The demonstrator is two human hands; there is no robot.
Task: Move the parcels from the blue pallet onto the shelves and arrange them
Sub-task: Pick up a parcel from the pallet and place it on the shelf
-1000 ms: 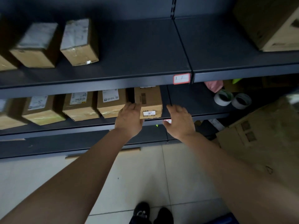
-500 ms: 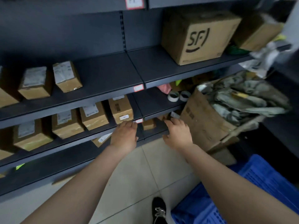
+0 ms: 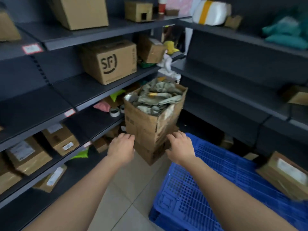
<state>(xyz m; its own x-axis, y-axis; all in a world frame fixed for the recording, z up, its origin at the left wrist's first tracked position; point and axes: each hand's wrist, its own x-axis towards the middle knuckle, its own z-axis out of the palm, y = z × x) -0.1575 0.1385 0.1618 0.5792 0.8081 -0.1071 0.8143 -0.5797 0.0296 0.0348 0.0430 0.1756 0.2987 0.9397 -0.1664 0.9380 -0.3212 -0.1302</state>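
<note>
Now: both hands out in front, palms down, nothing held. L hand (image 3: 122,148) has fingers loosely curled, near the lower shelf edge. R hand (image 3: 180,149) is likewise relaxed, by the far-left corner of the blue pallet (image 3: 208,180). Beyond and between them: open carton (image 3: 150,127) stuffed w/ crumpled packing, on the floor in the corner.

Only parcel seen on the pallet: taped brown parcel (image 3: 283,177), white label on top, at far R of view and partly cut by the frame edge. It lies R of both hands, well apart; R hand is nearer. Long axis appears diagonal, far-left to near-right, along the pallet's R side.

Judgement: next reach goes R, w/ R hand leading and L hand to the opposite end. The shelves (image 3: 83,90) at L have a bare stretch beside the SF box (image 3: 110,61).
</note>
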